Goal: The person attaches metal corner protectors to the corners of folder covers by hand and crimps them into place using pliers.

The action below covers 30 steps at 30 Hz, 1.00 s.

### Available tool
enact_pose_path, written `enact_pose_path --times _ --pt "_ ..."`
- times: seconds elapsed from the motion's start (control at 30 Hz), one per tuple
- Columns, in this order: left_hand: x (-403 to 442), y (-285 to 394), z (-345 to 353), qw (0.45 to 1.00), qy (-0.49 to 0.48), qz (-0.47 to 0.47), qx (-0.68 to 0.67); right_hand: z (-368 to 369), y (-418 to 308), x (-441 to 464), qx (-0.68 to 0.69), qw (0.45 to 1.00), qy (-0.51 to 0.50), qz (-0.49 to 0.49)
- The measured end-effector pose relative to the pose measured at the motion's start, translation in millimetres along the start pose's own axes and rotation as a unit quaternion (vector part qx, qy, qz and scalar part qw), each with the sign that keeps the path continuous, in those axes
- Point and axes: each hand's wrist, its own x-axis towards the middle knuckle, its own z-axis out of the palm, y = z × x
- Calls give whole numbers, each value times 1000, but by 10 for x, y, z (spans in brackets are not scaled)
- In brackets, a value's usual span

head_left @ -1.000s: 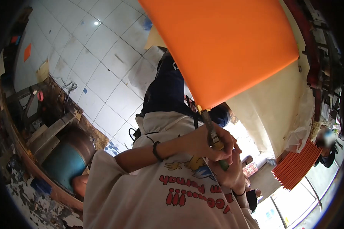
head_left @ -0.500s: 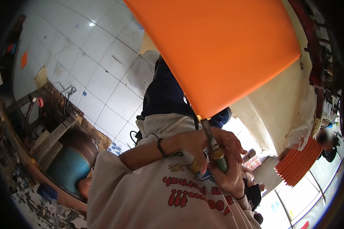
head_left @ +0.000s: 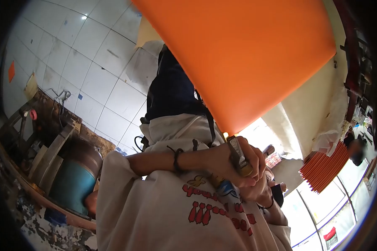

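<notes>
My left hand, its wrist in a dark band, is closed around a worn metal tool with a flat blade-like end and a brass-coloured ferrule. Its handle is covered by the fingers, and I cannot make out the tool's exact kind. Just below and to the right, my right hand meets the left one; its fingers are largely hidden, so its grip does not show. Ahead of both hands lies a large smooth orange panel, its near corner pointing at the tool's tip. Between that corner and the hands is a small yellow thing.
White floor tiles extend at upper left. A teal drum-like container stands at left beside wooden pieces. Stacked orange pieces and another person are at right. Cream sheet material lies beside the orange panel.
The tool's green handle, which showed against my right palm, is now covered. My left fingers, earlier spread over the tool, have closed around it. The view has shifted slightly.
</notes>
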Motion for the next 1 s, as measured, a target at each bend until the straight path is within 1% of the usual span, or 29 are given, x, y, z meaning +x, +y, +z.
enact_pose_path --times 0.07,0.2,0.27,0.3,0.37,0.43,0.57,0.63,0.67,0.73,0.8,0.83,0.9,0.97,1.0 --pt "-16 -9 -34 1000 17 -23 -8 9 29 -16 22 999 7 31" --pt "-19 -12 -73 1000 13 -21 13 80 190 -43 66 995 35 63" --pt "2 -40 -111 1000 2 -1 25 -96 -76 34 23 999 9 36" --pt "14 -48 -137 999 -27 0 22 -184 -180 64 -1 999 -14 39" --pt "28 -61 -177 996 -83 2 16 -224 -250 91 17 998 -35 52" --pt "-9 -30 -171 996 -78 -32 30 -197 -281 49 102 992 -31 72" --pt "-5 73 -183 994 -64 -58 74 -149 -149 -29 151 985 -27 75" --pt "24 73 -194 994 -85 -46 52 -145 -175 18 164 983 -14 85" --pt "44 80 -208 994 -96 -39 41 -137 -192 16 112 991 0 66" --pt "126 164 -228 990 -120 -14 66 -140 -228 2 8 999 28 28" --pt "169 288 -208 990 -120 -16 73 -207 -309 19 126 988 -13 93" --pt "180 391 -186 991 -110 -30 69 -229 -340 30 185 974 -33 124" --pt "200 414 -187 991 -129 -32 33 -199 -408 47 193 977 11 92" --pt "220 317 -210 983 -183 -2 -29 -162 -401 24 147 986 32 78" --pt "196 293 -200 985 -165 -8 -44 -110 -359 -11 98 992 31 79"
